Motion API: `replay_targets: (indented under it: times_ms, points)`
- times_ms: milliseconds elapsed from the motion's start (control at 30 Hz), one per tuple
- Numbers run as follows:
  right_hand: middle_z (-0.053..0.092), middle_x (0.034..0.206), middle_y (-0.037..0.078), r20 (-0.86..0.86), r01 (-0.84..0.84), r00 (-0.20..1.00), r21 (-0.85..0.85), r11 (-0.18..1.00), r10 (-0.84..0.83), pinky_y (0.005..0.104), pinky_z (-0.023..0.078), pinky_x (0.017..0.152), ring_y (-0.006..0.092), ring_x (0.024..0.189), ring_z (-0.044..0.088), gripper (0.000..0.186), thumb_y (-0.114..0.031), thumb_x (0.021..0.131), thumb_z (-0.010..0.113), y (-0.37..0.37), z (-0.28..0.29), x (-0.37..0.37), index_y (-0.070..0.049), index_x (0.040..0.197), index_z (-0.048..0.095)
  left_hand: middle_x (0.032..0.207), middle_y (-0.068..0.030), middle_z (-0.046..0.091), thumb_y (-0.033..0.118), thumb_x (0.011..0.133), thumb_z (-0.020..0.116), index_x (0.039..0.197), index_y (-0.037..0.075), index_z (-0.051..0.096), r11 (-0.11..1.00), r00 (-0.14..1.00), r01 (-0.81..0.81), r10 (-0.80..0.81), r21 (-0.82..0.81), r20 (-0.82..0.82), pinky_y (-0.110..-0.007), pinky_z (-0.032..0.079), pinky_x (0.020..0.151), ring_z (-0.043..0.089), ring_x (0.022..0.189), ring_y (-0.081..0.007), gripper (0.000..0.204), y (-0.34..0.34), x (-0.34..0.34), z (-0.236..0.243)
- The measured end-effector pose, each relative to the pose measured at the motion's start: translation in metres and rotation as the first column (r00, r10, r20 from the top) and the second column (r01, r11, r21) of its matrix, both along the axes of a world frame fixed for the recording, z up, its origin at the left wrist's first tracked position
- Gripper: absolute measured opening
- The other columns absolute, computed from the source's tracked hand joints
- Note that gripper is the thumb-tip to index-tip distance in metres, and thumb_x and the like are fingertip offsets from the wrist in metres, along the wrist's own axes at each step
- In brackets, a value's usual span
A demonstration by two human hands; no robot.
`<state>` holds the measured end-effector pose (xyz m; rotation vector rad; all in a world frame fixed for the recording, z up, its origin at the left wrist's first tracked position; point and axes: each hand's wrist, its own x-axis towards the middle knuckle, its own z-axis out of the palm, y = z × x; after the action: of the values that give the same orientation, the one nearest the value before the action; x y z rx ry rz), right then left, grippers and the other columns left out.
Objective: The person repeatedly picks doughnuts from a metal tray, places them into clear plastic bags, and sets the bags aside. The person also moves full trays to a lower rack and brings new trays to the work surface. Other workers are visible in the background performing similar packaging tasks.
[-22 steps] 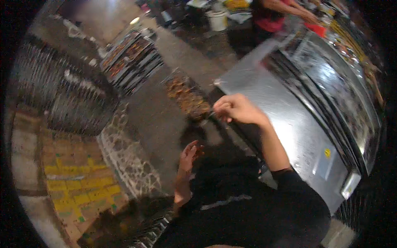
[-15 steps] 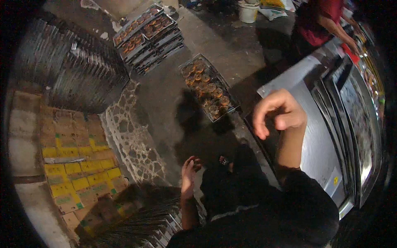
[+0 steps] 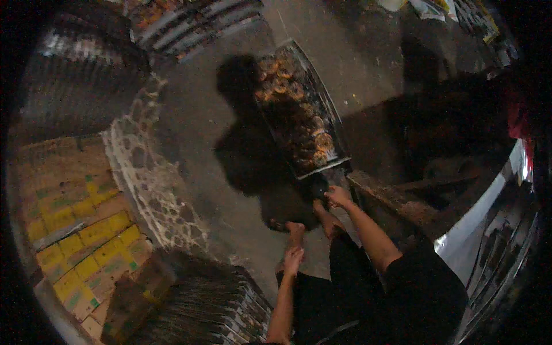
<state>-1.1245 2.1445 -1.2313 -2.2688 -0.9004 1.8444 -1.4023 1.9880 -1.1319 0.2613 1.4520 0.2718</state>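
Observation:
A long dark metal tray point(image 3: 319, 167) lies on the floor in front of me, filled with round browned pieces point(image 3: 280, 86) that look like baked goods. Reaching down, my right hand point(image 3: 338, 196) is just short of the tray's near end, beside my right foot. Its fingers seem slightly apart, with nothing visible in them. My left hand point(image 3: 294, 260) hangs lower, in front of my left shin; blur and dim light hide how its fingers are held. Neither hand visibly touches the tray.
Stacked trays point(image 3: 201, 29) stand at the far left, near a tall dark stack point(image 3: 80, 75). Brown and yellow cartons point(image 3: 86, 241) fill the left side. Thin dark sheets or trays point(image 3: 230, 305) are packed at lower left. A metal-topped table point(image 3: 477, 230) edges the right.
My view has tilted down and come closer to the tray on the floor. My right hand has dropped from above the table towards the tray; my left hand now hangs by my shin.

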Motion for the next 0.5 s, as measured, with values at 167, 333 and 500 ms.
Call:
replay_targets:
  times_ms: [167, 333, 500]
  points:
    - [0.062, 0.07, 0.012, 0.021, -0.111, 0.993, -0.229, 0.967, 0.119, 0.0308, 0.05, 0.052, 0.0152, 0.051, 0.057, 0.033, -0.016, 0.079, 0.061, 0.006, -0.076, 0.022, 0.001, 0.106, 0.056, 0.091, -0.0086, 0.06, 0.028, 0.078, 0.065, 0.106, 0.0, 0.052, 0.97, 0.971, 0.241, -0.241, -0.026, 0.008, -0.03, 0.047, 0.068, 0.058, 0.077, -0.0192, 0.041, 0.069, 0.078, -0.153]
    - [0.062, 0.071, 0.012, 0.078, -0.062, 0.994, -0.113, 0.992, 0.071, 0.0277, 0.046, 0.043, 0.0145, 0.046, 0.055, 0.031, -0.011, 0.081, 0.057, 0.048, -0.118, 0.058, 0.001, 0.109, 0.054, 0.09, -0.0103, 0.06, 0.038, 0.074, 0.069, 0.103, -0.001, 0.054, 0.959, 0.986, 0.132, -0.102, -0.251, 0.129, -0.032, 0.05, 0.071, 0.059, 0.084, -0.0244, 0.05, 0.122, 0.165, -0.304]
    - [0.06, 0.073, 0.009, 0.105, 0.324, 0.939, 0.058, 0.944, -0.328, 0.0285, 0.046, 0.044, 0.0132, 0.051, 0.056, 0.036, -0.015, 0.082, 0.059, 0.057, -0.131, 0.093, 0.0, 0.114, 0.051, 0.094, -0.0157, 0.054, 0.032, 0.081, 0.063, 0.108, -0.004, 0.045, 0.612, 0.686, -0.615, 0.727, -0.498, 0.046, -0.04, 0.056, 0.067, 0.059, 0.086, -0.0295, 0.049, 0.168, 0.224, -0.372]
